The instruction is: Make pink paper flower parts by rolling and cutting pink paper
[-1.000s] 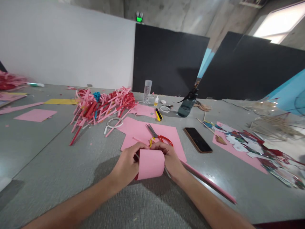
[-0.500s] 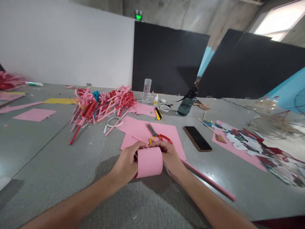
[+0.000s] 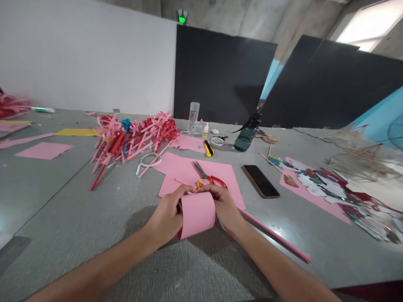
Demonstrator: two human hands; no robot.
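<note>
A curled strip of pink paper (image 3: 198,214) is held between my two hands above the front of the table. My left hand (image 3: 166,212) grips its left end, thumb on top, the other fingers partly hidden behind the curl. My right hand (image 3: 223,205) pinches the far edge and right side, its fingertips close to the left thumb. Just beyond the fingers lie scissors (image 3: 203,173) with red and yellow handles, on pink paper sheets (image 3: 229,178). A thin pink rolled tube (image 3: 277,237) runs out to the right beside my right forearm.
A heap of pink and red paper strips (image 3: 132,136) lies at left. Behind stand a clear cylinder (image 3: 193,117), a small glue bottle (image 3: 205,130), a yellow cutter (image 3: 208,149) and a dark bottle (image 3: 247,135). Right are a phone (image 3: 260,181) and paper cutouts (image 3: 324,186).
The lower edge of the pink curl now slants more, dropping at its left side. Both hands keep their hold in nearly the same place. The view has shifted slightly.
</note>
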